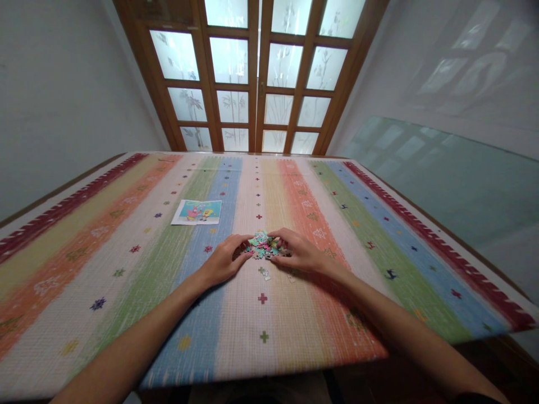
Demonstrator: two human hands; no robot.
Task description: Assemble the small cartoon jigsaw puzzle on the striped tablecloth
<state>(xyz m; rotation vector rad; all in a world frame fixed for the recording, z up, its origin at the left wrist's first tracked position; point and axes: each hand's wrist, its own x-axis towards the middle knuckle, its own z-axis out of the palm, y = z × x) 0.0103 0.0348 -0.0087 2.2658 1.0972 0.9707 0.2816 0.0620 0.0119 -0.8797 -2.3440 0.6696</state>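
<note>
A heap of small jigsaw puzzle pieces (261,244), mostly turquoise with pink, yellow and white bits, lies in the middle of the patterned cloth. My left hand (225,258) is curled round its left side, thumb and fingertips against the pieces. From the right, my right hand (298,249) cups the same heap, with its thumb low and its fingers over the upper edge. Some pieces are hidden under the fingers. On the near side, a loose puzzle piece (266,274) lies apart from the heap, and a pale loose piece (291,276) sits below my right hand.
A creased picture sheet (196,212) with cartoon figures lies left of and beyond the heap. The striped tablecloth (244,336) covers the whole table. Past the far edge stands a wooden door (255,73) with glass panes; a glass panel (446,174) leans along the right wall.
</note>
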